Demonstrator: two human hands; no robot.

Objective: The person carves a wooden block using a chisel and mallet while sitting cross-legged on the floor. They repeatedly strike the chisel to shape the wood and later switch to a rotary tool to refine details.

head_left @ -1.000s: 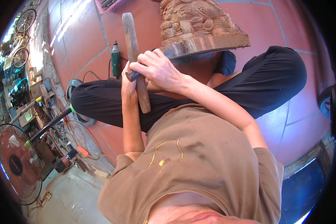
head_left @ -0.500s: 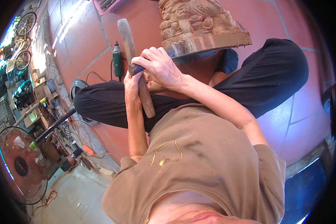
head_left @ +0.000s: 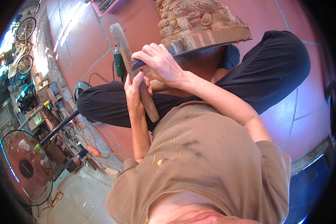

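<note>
A long, worn wooden bar [head_left: 124, 46] slants across my lap, its upper end pointing away to the left. My left hand [head_left: 133, 87] is wrapped round it near the middle, thumb on top. My right hand [head_left: 159, 64] grips a dark blue piece [head_left: 138, 64] whose end presses against the bar just above the left hand; most of it is hidden in my fingers, so I cannot tell its kind. Beyond my hands stands a carved wooden sculpture [head_left: 197, 20] on a thick wooden base.
A green corded power tool [head_left: 119, 64] stands beyond my left knee. A pink basket [head_left: 107, 6] of grey bars sits farther off. At left are a standing fan [head_left: 26, 168], cables and clutter along a ledge. Red tiles [head_left: 272, 93] cover the floor round my crossed legs.
My right hand and the dark blue piece have moved a little away from my left hand, leaving more of the bar showing between them. The bar's upper end has shifted left and nearer.
</note>
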